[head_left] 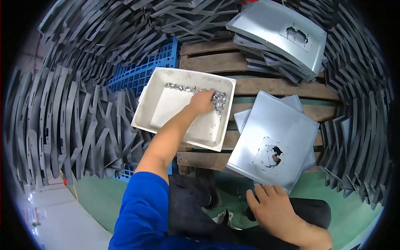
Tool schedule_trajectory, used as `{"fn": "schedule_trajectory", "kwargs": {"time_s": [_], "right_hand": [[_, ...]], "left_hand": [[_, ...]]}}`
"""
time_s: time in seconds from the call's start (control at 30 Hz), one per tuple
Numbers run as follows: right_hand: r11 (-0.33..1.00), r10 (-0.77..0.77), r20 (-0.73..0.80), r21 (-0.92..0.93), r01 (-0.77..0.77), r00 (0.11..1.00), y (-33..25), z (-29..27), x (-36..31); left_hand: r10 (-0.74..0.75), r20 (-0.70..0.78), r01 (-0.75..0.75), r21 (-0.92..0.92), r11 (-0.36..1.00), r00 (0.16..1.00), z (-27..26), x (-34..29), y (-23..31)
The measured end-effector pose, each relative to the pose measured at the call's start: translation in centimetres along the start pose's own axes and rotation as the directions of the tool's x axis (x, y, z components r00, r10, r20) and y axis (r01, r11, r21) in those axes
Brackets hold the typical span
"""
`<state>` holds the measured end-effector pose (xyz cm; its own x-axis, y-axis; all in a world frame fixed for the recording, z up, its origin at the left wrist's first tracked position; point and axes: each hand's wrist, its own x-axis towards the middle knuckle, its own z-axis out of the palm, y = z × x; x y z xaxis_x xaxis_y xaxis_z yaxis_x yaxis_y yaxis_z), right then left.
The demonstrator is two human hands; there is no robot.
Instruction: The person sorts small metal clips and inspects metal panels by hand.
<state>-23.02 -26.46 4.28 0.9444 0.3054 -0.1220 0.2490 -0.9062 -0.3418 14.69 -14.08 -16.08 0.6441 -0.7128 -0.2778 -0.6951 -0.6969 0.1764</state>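
Note:
My left hand (203, 101) reaches into a white plastic tray (166, 133), its fingers curled among small shiny metal pieces (219, 102) heaped along the far side and far right corner. The fingertips are partly hidden, so what they hold does not show. My right hand (275, 210) is over my right knee, by the near edge of a flat grey metal panel (275, 121). Its thumb stands apart and its fingers are loosely bent, with nothing seen in them. A ragged dark hole pierces the panel's near part. Other panels lie askew beneath it.
The tray and panels sit on a wooden pallet (212, 62). Another panel stack (279, 35) rises at the far right. Dense rows of bent grey metal parts (71, 125) stand on the left, far side and right. A blue plastic pallet (166, 54) shows behind the tray.

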Motion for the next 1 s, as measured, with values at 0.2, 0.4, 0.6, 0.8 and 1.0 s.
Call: {"fn": "schedule_trajectory", "kwargs": {"time_s": [0.2, 0.4, 0.6, 0.8, 1.0], "right_hand": [[0.998, 0.029, 0.018, 0.048, -0.030, 0.999, 0.6, -1.3, 0.3], [0.997, 0.077, 0.021, 0.028, -0.078, 0.997, 1.3, -1.8, -0.2], [0.995, 0.095, -0.004, 0.035, -0.095, 0.995, 1.1, -2.1, -1.2], [0.998, 0.055, 0.024, 0.037, -0.056, 0.998, 0.9, -2.1, -0.7], [0.995, 0.090, 0.030, 0.044, -0.091, 0.996, 0.7, -1.4, -0.5]], "left_hand": [[0.053, -0.083, -0.054, -0.014, 0.998, 0.995, 1.2, 1.4, 2.1], [0.232, 0.336, -0.245, -0.004, 0.970, 0.913, -1.0, 3.1, -1.6], [-0.038, 0.007, 0.039, -0.050, 0.998, 0.999, -2.0, 2.3, -3.9], [-0.141, 0.007, 0.140, 0.036, 0.989, 0.990, -1.2, 1.1, -4.4], [-0.072, -0.016, 0.072, -0.007, 0.997, 0.997, -0.4, 1.8, -1.3]]}}
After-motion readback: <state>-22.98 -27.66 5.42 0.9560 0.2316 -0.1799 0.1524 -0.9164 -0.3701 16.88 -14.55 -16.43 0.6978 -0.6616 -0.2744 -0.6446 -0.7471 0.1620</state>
